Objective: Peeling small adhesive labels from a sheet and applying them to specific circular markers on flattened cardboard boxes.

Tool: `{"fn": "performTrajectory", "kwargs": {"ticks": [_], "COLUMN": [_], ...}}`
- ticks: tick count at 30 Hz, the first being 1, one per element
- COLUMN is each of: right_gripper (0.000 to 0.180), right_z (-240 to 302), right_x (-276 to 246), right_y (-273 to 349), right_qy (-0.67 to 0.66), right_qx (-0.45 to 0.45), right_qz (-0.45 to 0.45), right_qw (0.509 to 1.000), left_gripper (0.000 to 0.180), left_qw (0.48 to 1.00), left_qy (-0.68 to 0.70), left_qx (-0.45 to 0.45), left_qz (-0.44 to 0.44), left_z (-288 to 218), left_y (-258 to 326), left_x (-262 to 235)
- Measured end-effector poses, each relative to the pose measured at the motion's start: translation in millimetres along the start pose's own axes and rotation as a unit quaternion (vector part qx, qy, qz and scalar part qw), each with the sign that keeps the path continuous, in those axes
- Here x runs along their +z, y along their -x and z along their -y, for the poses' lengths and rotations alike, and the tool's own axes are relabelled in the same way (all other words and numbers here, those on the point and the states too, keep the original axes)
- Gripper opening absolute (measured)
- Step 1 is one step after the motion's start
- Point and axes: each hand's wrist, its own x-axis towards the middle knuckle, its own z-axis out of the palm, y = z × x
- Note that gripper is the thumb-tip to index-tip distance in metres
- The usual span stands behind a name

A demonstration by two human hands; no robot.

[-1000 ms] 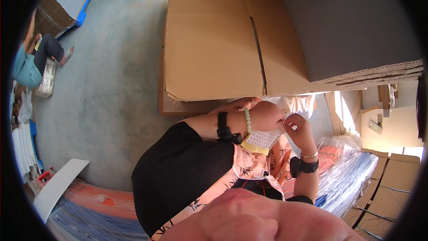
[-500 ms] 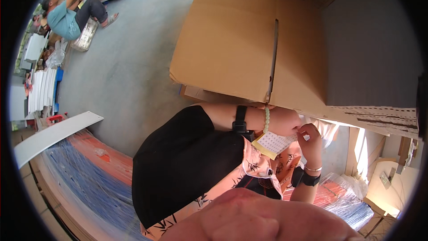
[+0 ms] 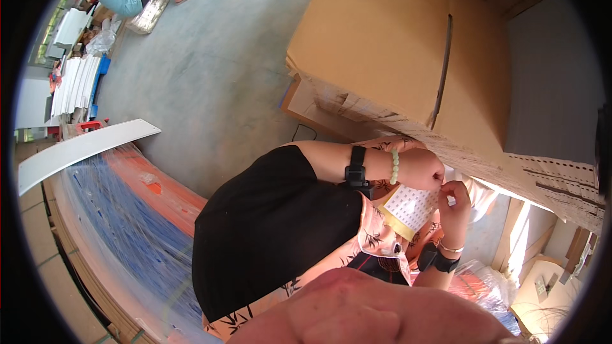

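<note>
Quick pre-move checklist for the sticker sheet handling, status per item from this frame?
1. Left hand grips the yellow-backed sheet of small white stickers: ok, the sheet hangs below it.
2. Right hand at the sheet's upper edge, fingertips meeting the left hand's: ok.
3. A sticker already peeled off: cannot tell, the fingertips are too small to read.
4. Large brown cardboard box close above the hands: ok, its perforated lower edge sits just over them.
5. Sheet flat, not folded: cannot tell, partly hidden by the hands.
</note>
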Motion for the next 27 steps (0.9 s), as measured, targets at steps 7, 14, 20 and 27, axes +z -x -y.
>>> {"fn": "performTrajectory", "kwargs": {"ticks": [7, 14, 20, 27], "right_gripper": [0.008, 0.010, 0.010, 0.013], "right_z": [-2, 0, -7, -11], "right_x": [-1, 4, 8, 2], "right_y": [3, 25, 38, 37], "right_qy": [0.009, -0.008, -0.049, -0.070], "right_qx": [-0.001, 0.034, 0.065, 0.031], "right_qz": [-0.023, -0.076, -0.110, -0.194], "right_qw": [1.000, 0.997, 0.991, 0.978], "left_gripper": [0.016, 0.017, 0.019, 0.015], "left_qw": [0.997, 0.993, 0.985, 0.966], "left_qy": [-0.011, -0.014, -0.003, -0.021], "left_qx": [-0.041, -0.010, -0.015, -0.102], "left_qz": [0.067, 0.114, 0.170, 0.237], "left_z": [-17, -27, -25, -36], "left_y": [-9, -11, -19, -33], "left_x": [-11, -9, -3, -8]}}
